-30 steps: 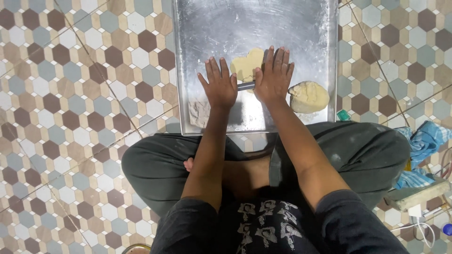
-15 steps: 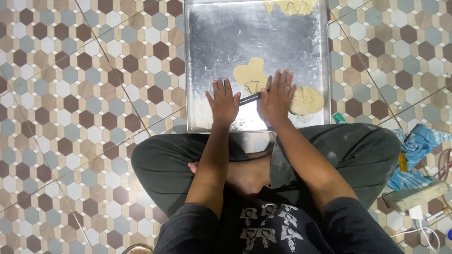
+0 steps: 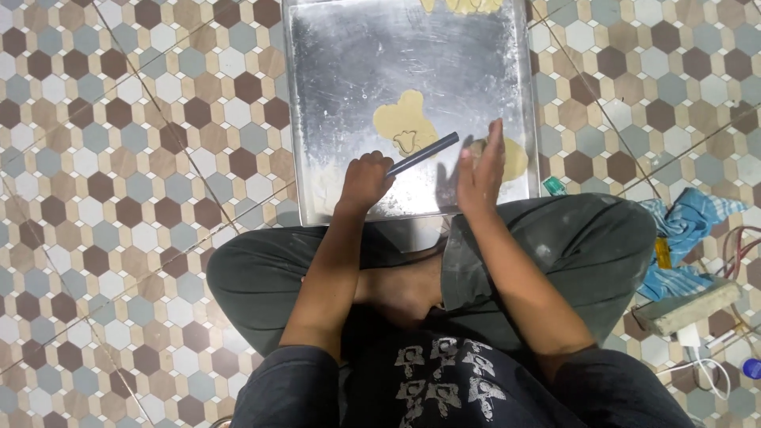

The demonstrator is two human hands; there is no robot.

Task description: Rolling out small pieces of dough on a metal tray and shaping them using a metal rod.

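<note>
Hexagon-tiled floor [image 3: 119, 158] in brown, beige, grey-blue and white, carrying all items; a person sits on it cross-legged in grey trousers.
Steel baking tray [image 3: 333, 79], rectangular, dull and floured, lying on the floor just ahead of the knees.
Blue cloth [image 3: 690, 222], crumpled, on the floor to the right of the tray, well apart from it.
Flat dough sheet [image 3: 406, 119], pale yellow, lobed outline, lying near the tray's middle with a small shape cut into it.
Second dough piece [image 3: 515, 158], rounder, near the tray's right edge, partly hidden behind the right hand.
Further dough pieces [image 3: 468, 5] at the tray's far edge, cut off by the frame.
Left hand [image 3: 365, 181]: grip closed in a fist around the near end of the rod.
Right hand [image 3: 480, 170]: fingers straight and pressed together, held edge-up, empty, above the tray.
Thin dark rolling rod [image 3: 424, 153], slanting up to the right, its far end just beside the flat dough sheet.
Small green object [image 3: 554, 186] on the floor beside the tray's right corner.
</note>
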